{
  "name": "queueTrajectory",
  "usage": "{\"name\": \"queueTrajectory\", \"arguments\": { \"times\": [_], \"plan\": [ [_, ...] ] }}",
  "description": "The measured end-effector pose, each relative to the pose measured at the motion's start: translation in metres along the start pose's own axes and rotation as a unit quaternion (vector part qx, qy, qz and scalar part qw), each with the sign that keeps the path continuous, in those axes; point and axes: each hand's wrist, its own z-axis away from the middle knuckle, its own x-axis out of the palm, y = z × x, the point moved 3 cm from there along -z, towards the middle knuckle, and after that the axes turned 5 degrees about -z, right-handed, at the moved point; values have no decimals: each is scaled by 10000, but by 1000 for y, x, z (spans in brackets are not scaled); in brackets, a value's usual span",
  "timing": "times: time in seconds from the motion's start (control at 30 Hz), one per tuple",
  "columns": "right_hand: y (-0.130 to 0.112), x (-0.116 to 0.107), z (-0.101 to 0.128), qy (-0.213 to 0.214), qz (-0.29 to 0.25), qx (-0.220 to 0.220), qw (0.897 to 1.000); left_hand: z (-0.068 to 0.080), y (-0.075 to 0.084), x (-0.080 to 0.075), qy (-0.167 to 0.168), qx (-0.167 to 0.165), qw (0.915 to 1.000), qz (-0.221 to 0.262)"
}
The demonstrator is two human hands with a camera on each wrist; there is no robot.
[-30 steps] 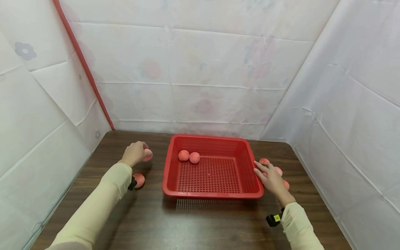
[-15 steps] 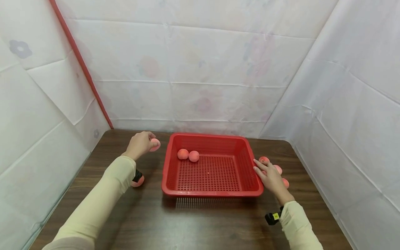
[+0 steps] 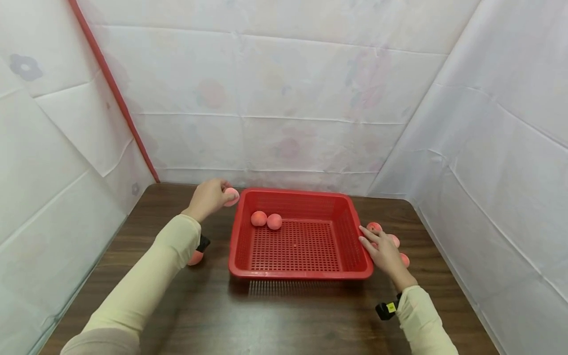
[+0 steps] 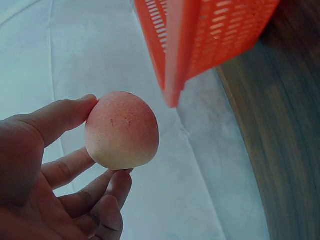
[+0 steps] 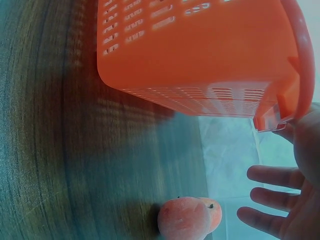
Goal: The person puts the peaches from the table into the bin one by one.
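My left hand (image 3: 208, 199) pinches a peach (image 4: 122, 131) between thumb and fingertips, just outside the back left corner of a red plastic basket (image 3: 293, 275). In the left wrist view the fruit is pink above and pale below, near the basket's rim. Two peaches, one of them a redder peach (image 3: 259, 219), lie together inside the basket at its left. My right hand (image 3: 385, 254) rests on the basket's right rim with fingers spread and fairly straight. Beneath and beside that hand are several peaches (image 5: 184, 219) on the table. The basket rim partly hides its thumb and a finger.
Another peach (image 3: 195, 257) lies on the table (image 3: 284, 320) under the left wrist, partly covered by the black wrist camera (image 3: 203, 243). White sheeting (image 3: 288, 98) hangs behind the table and on both sides.
My left hand has carried the peach rightward and farther back, up beside the basket's left rim. The right hand stays on the right rim, and the two peaches in the basket lie as before.
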Motion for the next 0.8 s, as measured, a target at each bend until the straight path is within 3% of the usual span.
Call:
{"name": "queueTrajectory", "arguments": {
  "times": [0.27, 0.8],
  "plan": [
    [-1, 0, 0, 80, 92, -47, 9999, -5, 20, 2, 53, 473, 9988, 137],
    [0, -1, 0, -170, -50, 184, 9997, -13, 52, 8, 59, 693, 9971, 308]
  ]
}}
